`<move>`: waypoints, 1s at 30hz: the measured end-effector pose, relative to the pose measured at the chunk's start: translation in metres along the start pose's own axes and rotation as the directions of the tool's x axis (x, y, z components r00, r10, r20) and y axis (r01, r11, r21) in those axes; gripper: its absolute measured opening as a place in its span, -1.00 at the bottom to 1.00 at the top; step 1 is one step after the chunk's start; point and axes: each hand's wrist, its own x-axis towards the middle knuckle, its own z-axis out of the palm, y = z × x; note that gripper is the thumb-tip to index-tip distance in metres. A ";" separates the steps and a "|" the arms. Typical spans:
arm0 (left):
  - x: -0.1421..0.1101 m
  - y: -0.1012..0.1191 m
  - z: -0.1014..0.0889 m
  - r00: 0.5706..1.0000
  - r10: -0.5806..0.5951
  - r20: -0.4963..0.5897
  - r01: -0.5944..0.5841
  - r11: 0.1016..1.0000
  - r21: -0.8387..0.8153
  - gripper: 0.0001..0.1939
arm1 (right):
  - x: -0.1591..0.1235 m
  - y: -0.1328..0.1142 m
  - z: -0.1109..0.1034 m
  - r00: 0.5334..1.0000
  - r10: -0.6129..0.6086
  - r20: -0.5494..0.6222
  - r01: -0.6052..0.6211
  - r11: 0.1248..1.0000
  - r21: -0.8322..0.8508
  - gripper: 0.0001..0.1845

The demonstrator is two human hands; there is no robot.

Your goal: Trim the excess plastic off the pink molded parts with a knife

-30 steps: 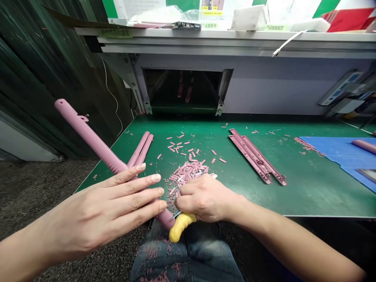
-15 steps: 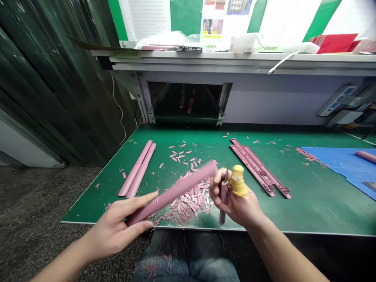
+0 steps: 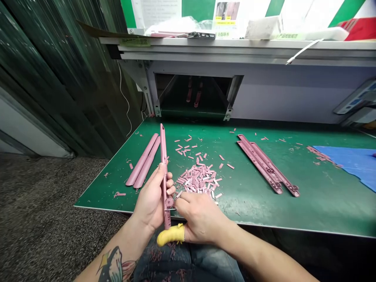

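Observation:
My left hand point(image 3: 151, 199) is closed around a long pink plastic part point(image 3: 163, 156), held on edge and pointing away from me over the near edge of the green table point(image 3: 308, 199). My right hand point(image 3: 199, 219) is closed on a small blade whose tip point(image 3: 170, 209) touches the part's near end; a yellow rubber cot point(image 3: 170, 235) covers its thumb. A heap of pink trimmings point(image 3: 199, 178) lies just beyond both hands.
Two pink rounded parts point(image 3: 143, 160) lie side by side at the left. Two pink ribbed parts point(image 3: 267, 164) lie at the right, next to a blue mat point(image 3: 352, 162). A chute opening point(image 3: 195, 96) sits in the back panel, under a shelf point(image 3: 235, 45).
The pink part has been turned from lying crosswise to pointing away on edge. My right hand has dropped back to its near end with the blade.

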 end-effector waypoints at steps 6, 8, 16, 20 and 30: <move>-0.006 0.000 0.006 1.000 0.005 0.029 -0.005 1.000 -0.021 -0.74 | -0.002 -0.001 -0.002 1.000 0.017 -0.021 -0.017 1.000 0.002 -0.25; -0.007 0.000 0.007 0.999 0.003 0.033 -0.002 1.000 -0.026 -0.73 | -0.004 -0.002 -0.002 1.000 0.006 -0.025 -0.006 1.000 0.010 -0.28; -0.003 0.009 0.005 0.999 0.006 0.052 -0.001 0.994 -0.112 -0.73 | -0.015 -0.005 -0.004 0.987 -0.155 -0.038 0.158 0.980 0.119 -0.40; -0.007 0.012 0.005 0.993 -0.055 0.106 0.073 0.983 -0.169 -0.66 | -0.007 -0.001 -0.003 0.997 -0.002 -0.075 0.011 0.993 0.118 -0.28; -0.008 0.019 0.011 0.981 -0.078 0.176 0.125 0.954 -0.272 -0.64 | -0.024 -0.022 0.005 0.997 -0.044 -0.063 0.073 0.799 0.597 -0.39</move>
